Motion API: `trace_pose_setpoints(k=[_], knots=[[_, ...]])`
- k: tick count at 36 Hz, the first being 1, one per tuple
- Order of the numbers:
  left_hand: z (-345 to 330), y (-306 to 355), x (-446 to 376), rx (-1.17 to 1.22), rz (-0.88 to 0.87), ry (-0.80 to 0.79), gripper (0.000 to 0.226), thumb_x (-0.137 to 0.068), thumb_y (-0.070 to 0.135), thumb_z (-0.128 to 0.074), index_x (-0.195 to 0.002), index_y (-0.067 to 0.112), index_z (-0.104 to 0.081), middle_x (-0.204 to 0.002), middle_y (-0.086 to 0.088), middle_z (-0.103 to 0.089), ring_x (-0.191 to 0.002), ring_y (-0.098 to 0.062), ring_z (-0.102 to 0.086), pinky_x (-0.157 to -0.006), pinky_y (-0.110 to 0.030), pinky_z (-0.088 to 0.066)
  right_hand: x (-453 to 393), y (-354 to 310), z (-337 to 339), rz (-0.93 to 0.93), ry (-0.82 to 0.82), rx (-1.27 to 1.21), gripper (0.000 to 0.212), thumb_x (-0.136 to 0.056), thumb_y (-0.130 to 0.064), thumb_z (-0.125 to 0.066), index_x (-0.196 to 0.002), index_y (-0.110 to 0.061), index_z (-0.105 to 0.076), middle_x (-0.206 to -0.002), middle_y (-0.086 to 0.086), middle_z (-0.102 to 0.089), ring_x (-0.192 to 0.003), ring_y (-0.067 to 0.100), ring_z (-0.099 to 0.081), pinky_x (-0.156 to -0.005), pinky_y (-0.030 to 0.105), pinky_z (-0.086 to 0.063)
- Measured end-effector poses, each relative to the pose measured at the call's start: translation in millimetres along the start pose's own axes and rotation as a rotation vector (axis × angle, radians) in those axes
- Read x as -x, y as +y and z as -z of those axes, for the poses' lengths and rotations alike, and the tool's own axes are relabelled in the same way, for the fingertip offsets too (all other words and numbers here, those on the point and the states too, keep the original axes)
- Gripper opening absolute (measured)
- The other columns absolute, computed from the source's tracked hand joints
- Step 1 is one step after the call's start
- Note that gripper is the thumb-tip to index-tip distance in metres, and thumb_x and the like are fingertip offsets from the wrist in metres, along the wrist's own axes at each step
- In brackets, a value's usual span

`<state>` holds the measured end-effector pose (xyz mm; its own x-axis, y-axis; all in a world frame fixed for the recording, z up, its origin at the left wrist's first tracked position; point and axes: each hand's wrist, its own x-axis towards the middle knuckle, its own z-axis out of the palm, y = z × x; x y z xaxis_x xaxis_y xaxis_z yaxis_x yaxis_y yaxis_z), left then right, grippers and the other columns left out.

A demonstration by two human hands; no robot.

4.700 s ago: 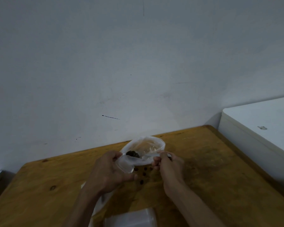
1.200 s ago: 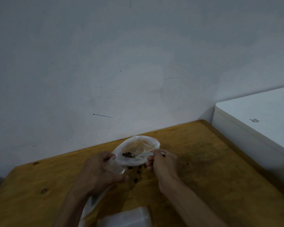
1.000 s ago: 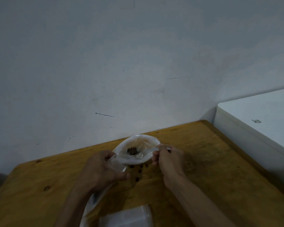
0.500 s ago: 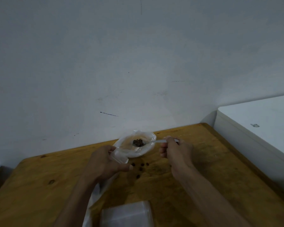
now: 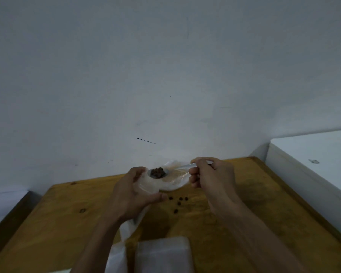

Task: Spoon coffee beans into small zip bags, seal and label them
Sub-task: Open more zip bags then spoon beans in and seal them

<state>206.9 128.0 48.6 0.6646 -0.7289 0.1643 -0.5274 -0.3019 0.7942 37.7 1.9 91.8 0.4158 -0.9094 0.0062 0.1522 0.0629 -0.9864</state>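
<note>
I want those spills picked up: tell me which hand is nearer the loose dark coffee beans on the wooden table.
Left. The left hand has its thumb tip just beside the loose dark coffee beans; the right hand is raised above them, holding the clear plastic spoon.

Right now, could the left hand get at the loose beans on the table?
Probably not freely: the left hand grips a small bag. The loose beans lie uncovered on the table just beside its thumb, but it would have to let go first.

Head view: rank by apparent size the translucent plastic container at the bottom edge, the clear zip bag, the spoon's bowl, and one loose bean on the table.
1. Translucent plastic container, though nearest the camera.
2. Clear zip bag.
3. Spoon's bowl, heaped with coffee beans.
4. Loose bean.
</note>
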Motion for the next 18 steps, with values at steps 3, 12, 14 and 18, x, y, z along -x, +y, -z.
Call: trace_pose_setpoints(k=[3, 12, 14, 18], knots=[[0, 2, 7, 0.078, -0.01, 0.055, 0.089, -0.049, 0.045, -0.097, -0.126, 0.029, -0.055, -0.117, 0.014, -0.06, -0.106, -0.003, -0.056, -0.076, -0.015, -0.046, 11, -3, -7, 0.138, -0.066, 0.115, 0.019, -0.099, -0.012, -0.057, -0.087, -0.014, -0.072, -0.062, 0.006, -0.07, -0.052, 0.013, -0.065, -0.051, 0.026, -0.052], [1, 4, 22, 0.221, -0.019, 0.203, 0.083, -0.053, 0.049, -0.093, -0.12, 0.035, -0.048, -0.111, 0.022, -0.057, -0.103, 0.002, -0.056, -0.075, -0.015, -0.045, 38, 0, -19, 0.641, -0.238, 0.542, 0.016, -0.1, -0.027, -0.058, -0.104, -0.02, -0.073, -0.076, -0.015, -0.066, -0.071, 0.003, -0.066, -0.059, 0.011, -0.049], [2, 3, 22, 0.225, -0.016, 0.2, 0.086, -0.052, 0.052, -0.092, -0.124, 0.035, -0.047, -0.114, 0.019, -0.057, -0.105, -0.002, -0.056, -0.077, -0.016, -0.045, 39, 0, -18, 0.668, -0.231, 0.528, 0.017, -0.1, -0.027, -0.058, -0.103, -0.02, -0.073, -0.076, -0.014, -0.067, -0.07, 0.004, -0.066, -0.058, 0.015, -0.052], [4, 2, 23, 0.254, -0.003, 0.193, 0.09, -0.05, 0.052, -0.09, -0.127, 0.032, -0.048, -0.118, 0.012, -0.059, -0.107, -0.007, -0.058, -0.076, -0.017, -0.047, 35, -2, -15, 0.616, -0.177, 0.44, 0.018, -0.1, -0.029, -0.056, -0.1, -0.021, -0.073, -0.074, -0.011, -0.069, -0.069, 0.007, -0.067, -0.061, 0.028, -0.058]])
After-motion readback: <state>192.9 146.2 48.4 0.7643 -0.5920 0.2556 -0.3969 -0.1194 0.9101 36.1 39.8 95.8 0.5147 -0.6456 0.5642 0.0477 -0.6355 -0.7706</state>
